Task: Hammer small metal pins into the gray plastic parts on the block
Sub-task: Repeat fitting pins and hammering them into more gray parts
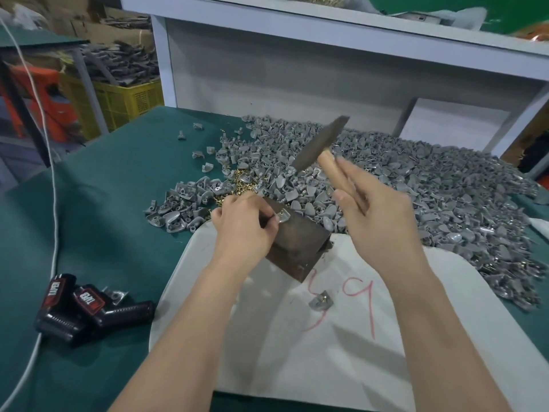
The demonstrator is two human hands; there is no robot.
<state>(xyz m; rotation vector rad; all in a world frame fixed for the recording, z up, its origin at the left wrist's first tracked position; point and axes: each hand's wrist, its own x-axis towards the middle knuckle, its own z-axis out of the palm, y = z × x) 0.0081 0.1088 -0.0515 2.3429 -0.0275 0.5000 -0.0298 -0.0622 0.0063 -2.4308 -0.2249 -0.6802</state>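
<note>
Now hammer raised over block.
Right hand grips the hammer handle; left hand fingers pinch a gray part on the block.

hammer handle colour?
Light, pale wood, on the hammer in the right hand; head view.

— How many hammers and blocks?

— One of each — plus one gray part on the block and one on the white sheet.

— And the pile?

— Too many to count; the brass pins too. Three black batteries, two hands.
</note>
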